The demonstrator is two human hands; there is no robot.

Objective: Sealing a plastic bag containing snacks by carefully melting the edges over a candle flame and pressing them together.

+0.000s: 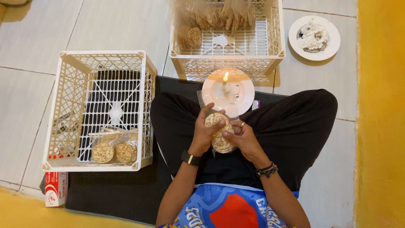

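Clear plastic wraps the cracker stack (220,134) clenched in the grip of left hand (205,131) and right hand (243,139) over the lap.

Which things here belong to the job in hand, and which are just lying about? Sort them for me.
In the job:
stack of crackers in a clear bag, held by left hand and right hand
candle burning on a plate
left crate with bagged crackers
far crate with loose crackers

Lying about:
small plate
red and white box

Pale tan round dotted crackers (218,131); cream lattice plastic crates (100,110), black mat (114,192) beneath; white plate (228,92); yellow wall (381,114).
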